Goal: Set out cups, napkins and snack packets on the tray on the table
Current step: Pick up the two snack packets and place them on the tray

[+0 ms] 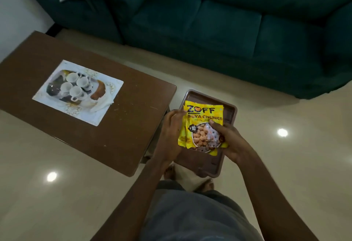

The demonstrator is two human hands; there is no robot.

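Well, head view: one look down, read from left to right.
Brown wooden table (133, 118): it fills the left half of the frame and bears a white floral rectangular tray (115, 86) at centre left.
White ceramic cups (76, 86): four stand mouth-up in a cluster on that tray, likely bunched to leave room for the rest.
White folded napkin (102, 105): it lies at the floral tray's lower right edge.
Yellow printed snack packets (202, 124): a small overlapping stack sits at the centre of the frame, right of the table and off it. It is held face-up above a brown plastic tray (231, 111); what carries that tray I cannot tell. The packets are probably being sorted before they go across.
Left hand (170, 134): its back faces the camera, and its fingers curl onto the stack's upper left edge, grasping it.
Right hand (231, 141): it is clamped on the stack's lower right, thumb across the printed front and fingers hidden beneath.
Dark green sofa (228, 31): it runs across the top of the frame.
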